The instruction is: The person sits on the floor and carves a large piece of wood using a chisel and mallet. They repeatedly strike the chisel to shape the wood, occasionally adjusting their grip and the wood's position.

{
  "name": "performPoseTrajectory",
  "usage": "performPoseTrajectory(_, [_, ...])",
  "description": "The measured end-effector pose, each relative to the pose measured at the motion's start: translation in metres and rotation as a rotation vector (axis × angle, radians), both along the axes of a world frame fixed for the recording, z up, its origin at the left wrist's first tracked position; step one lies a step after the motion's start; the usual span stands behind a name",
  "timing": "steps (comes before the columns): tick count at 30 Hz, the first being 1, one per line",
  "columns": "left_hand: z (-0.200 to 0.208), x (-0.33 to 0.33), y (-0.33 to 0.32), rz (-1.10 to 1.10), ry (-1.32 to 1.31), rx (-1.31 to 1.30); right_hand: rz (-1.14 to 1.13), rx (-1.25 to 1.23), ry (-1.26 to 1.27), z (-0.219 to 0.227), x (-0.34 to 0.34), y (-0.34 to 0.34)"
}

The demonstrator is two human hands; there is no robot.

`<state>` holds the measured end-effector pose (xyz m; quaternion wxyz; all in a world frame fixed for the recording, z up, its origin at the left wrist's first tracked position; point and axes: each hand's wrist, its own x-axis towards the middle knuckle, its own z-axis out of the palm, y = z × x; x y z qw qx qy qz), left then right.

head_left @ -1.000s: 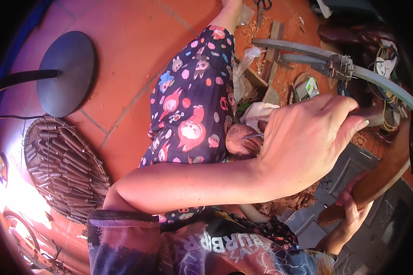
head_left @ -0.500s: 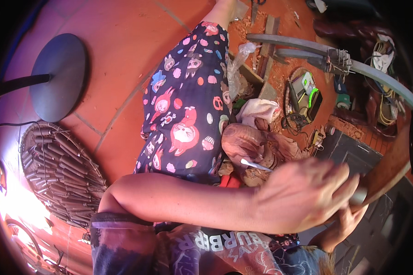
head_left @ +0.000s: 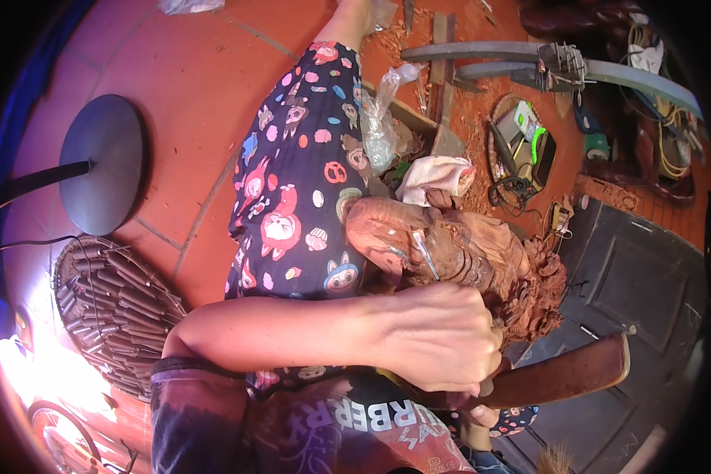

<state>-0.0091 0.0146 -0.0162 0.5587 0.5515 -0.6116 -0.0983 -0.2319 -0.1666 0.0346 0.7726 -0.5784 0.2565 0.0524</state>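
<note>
My left hand [head_left: 442,340] makes a fist, its forearm crossing the picture from the left. Out of its far side sticks the thin pale blade of a carving chisel [head_left: 425,253], angled over a reddish-brown wood carving [head_left: 482,237]. The carving rests against my patterned trouser leg; its right end is cut into curls. Below the fist, my right hand [head_left: 483,415] is mostly hidden, with fingertips closed at the near end of a flat brown wooden paddle [head_left: 569,375]. That paddle points to the right, below the carving.
A basket [head_left: 110,316] of dark-handled tools and a round black stand base [head_left: 103,162] are at the left. Beyond the carving lie a cloth [head_left: 434,180], clear plastic [head_left: 379,130] and a wire-bound curved grey bar [head_left: 521,53]. A dark panel [head_left: 648,268] lies at the right.
My left fist has come left and nearer with the chisel, and the paddle has swung lower and left with my right hand. More of the carving shows now; the view has shifted.
</note>
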Motion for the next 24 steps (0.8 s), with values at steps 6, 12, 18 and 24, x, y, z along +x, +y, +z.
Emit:
performPoseTrajectory(6, [-0.006,0.000,-0.001,0.033,-0.049,0.039,0.186,0.114,0.059,-0.012,-0.009,0.002])
performPoseTrajectory(12, [-0.010,-0.001,0.000,0.069,-0.049,0.003,0.153,0.137,0.061,-0.028,-0.016,0.011])
performPoseTrajectory(18, [-0.012,-0.003,-0.002,0.096,-0.026,0.125,0.119,0.153,0.071,-0.055,-0.016,0.029])
performPoseTrajectory(24, [-0.008,-0.007,-0.004,0.176,-0.132,0.153,0.102,0.159,0.050,-0.073,-0.006,0.033])
